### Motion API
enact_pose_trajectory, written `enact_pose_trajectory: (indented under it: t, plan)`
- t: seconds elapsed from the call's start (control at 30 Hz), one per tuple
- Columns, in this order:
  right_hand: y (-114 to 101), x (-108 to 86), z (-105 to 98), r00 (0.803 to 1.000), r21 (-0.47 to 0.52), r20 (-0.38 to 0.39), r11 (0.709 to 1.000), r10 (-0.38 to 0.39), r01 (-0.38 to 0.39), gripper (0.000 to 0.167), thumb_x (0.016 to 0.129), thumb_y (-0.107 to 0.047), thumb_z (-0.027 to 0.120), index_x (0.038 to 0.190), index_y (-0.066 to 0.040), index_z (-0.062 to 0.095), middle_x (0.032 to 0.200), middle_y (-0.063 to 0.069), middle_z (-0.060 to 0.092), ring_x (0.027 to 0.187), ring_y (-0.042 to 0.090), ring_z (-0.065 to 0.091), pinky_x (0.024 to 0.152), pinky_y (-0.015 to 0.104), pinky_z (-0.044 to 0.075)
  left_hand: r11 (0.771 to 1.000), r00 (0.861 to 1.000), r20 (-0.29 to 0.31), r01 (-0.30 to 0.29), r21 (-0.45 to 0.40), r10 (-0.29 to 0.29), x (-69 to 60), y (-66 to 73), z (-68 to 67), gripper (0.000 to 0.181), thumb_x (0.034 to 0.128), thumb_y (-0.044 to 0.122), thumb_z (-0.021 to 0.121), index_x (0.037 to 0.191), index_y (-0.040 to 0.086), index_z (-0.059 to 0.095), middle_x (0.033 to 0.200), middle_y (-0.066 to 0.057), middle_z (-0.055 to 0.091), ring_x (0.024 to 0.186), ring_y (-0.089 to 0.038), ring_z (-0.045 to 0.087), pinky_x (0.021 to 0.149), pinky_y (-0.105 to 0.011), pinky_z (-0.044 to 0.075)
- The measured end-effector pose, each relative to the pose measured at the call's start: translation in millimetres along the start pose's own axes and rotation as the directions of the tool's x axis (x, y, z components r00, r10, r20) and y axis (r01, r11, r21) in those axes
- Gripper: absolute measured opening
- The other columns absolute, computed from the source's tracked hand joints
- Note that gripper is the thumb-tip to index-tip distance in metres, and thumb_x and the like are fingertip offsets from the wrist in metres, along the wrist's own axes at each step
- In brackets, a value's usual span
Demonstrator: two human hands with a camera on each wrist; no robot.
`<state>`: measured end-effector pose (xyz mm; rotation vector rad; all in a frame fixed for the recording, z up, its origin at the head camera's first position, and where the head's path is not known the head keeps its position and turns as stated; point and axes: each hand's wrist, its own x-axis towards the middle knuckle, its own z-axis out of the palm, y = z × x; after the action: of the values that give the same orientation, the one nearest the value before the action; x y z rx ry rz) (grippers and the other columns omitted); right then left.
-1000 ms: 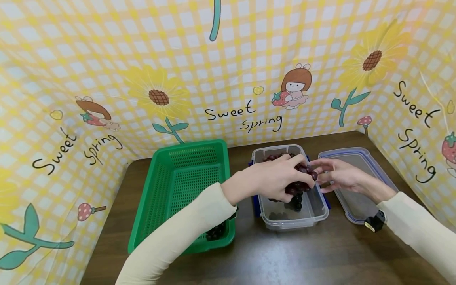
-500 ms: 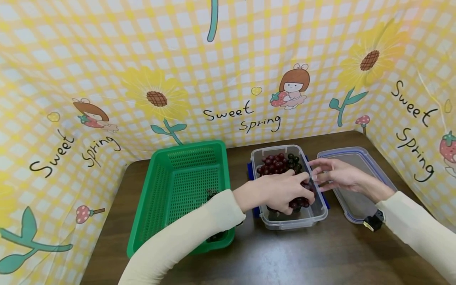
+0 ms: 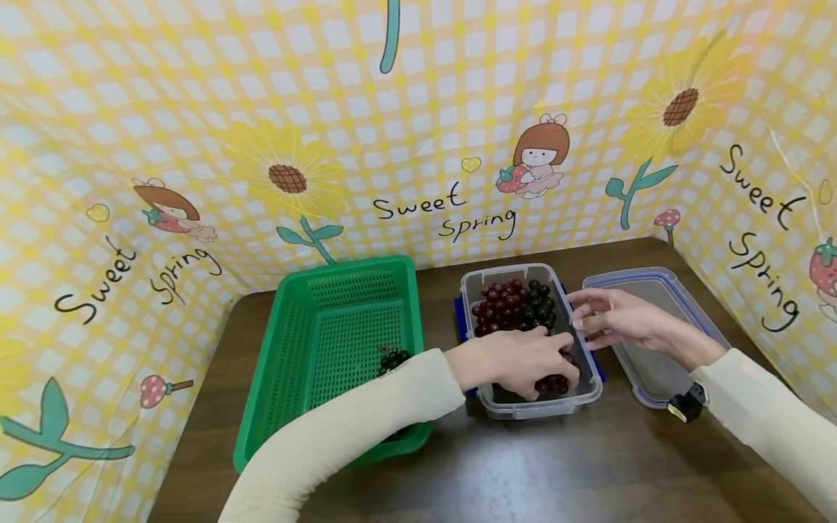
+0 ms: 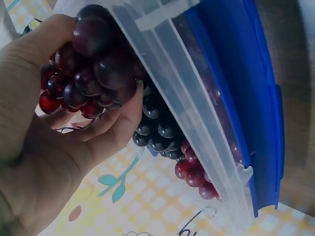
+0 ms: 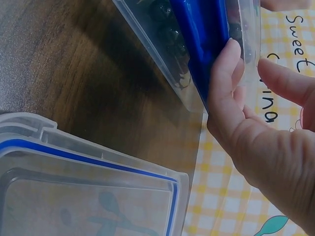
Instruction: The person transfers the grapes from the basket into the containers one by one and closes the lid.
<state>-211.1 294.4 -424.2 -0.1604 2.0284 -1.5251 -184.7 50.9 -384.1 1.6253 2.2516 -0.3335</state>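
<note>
On a brown table [image 3: 503, 479] walled by yellow checked cloth [image 3: 418, 94], the left hand [image 3: 526, 359] curls round red grapes [image 4: 91, 78] in the clear box [image 3: 536, 412] between basket [image 3: 356, 319] and lid [image 3: 660, 349], while the right hand [image 3: 621, 319], fingers loosely bent, touches its blue latch [image 5: 203, 39].

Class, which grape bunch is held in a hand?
The dark red bunch in the left hand; other red grapes and black grapes lie unheld farther back in the clear box, and dark grapes lie in the green basket.

Checked cloth [image 3: 418, 131] walls the table [image 3: 523, 472] into a booth.
</note>
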Motion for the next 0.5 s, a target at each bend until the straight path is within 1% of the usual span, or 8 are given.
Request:
enact_pose_trajectory:
  t: [0.13,0.27,0.37,0.5]
  plan:
    - [1.2,0.1,-0.2,1.000,-0.005,0.006,1.000,-0.008,0.008,0.074,0.102,-0.011,0.065,0.162,0.003,0.024,0.124,0.012,0.057,0.102,0.016,0.069,0.090,0.041,0.063,1.000,1.000,0.014,-0.007,-0.008,0.007,4.3,-0.1,3.0,0.048,0.0951,0.029,0.080,0.137,0.046,0.063,0.147,0.005,0.047,0.114,-0.019,0.054,0.080,-0.024,0.055]
    - [1.8,1.0,-0.7,1.000,-0.005,0.004,1.000,-0.008,0.008,0.074,0.103,-0.011,0.065,0.163,0.002,0.024,0.124,0.012,0.057,0.103,0.016,0.068,0.091,0.042,0.063,1.000,0.999,0.045,-0.016,0.002,0.016,8.3,0.8,7.5,0.049,0.0952,0.031,0.079,0.138,0.048,0.063,0.147,0.006,0.048,0.115,-0.017,0.052,0.084,-0.025,0.054]
    - [2.3,1.6,-1.4,1.000,0.001,-0.007,1.000,0.001,-0.001,0.073,0.102,-0.010,0.066,0.163,0.001,0.025,0.123,0.012,0.057,0.103,0.017,0.067,0.091,0.042,0.063,1.000,0.998,0.054,-0.022,0.018,0.021,11.2,1.7,10.4,0.050,0.0953,0.031,0.079,0.139,0.048,0.062,0.144,0.008,0.050,0.113,-0.015,0.052,0.084,-0.024,0.053]
    - [2.6,1.6,-1.3,1.000,0.003,-0.004,1.000,-0.002,0.002,0.073,0.102,-0.010,0.066,0.162,0.001,0.025,0.122,0.012,0.057,0.103,0.017,0.067,0.091,0.042,0.063,0.999,0.998,0.058,-0.041,-0.003,0.041,10.5,0.4,11.2,0.053,0.0958,0.024,0.078,0.142,0.046,0.061,0.143,0.008,0.053,0.110,-0.011,0.055,0.086,-0.021,0.053]
